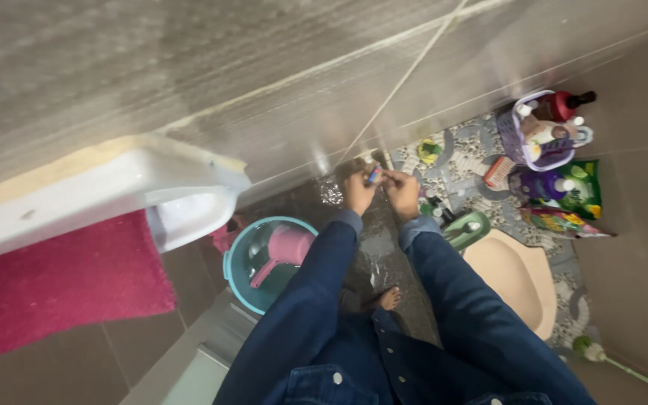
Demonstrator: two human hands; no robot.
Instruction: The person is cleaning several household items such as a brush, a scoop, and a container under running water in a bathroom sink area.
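View from the head camera, looking down past 2 denim sleeves [451, 300] to a wet tiled floor [373, 247]. The left hand [357, 191] and right hand [403, 191] meet near the centre of the view, both pinching a small blue-and-red object [373, 175] between the fingertips; what it is cannot be told. At 8 o'clock from the hands stands a teal bucket [240, 274] holding a pink scoop [286, 247]. At 2 o'clock sits a purple basket [511, 139] of bottles, with colourful refill pouches [575, 195] just below it. At 4 o'clock lies a beige floor toilet [519, 277]. A bare foot [389, 298] shows between the sleeves.
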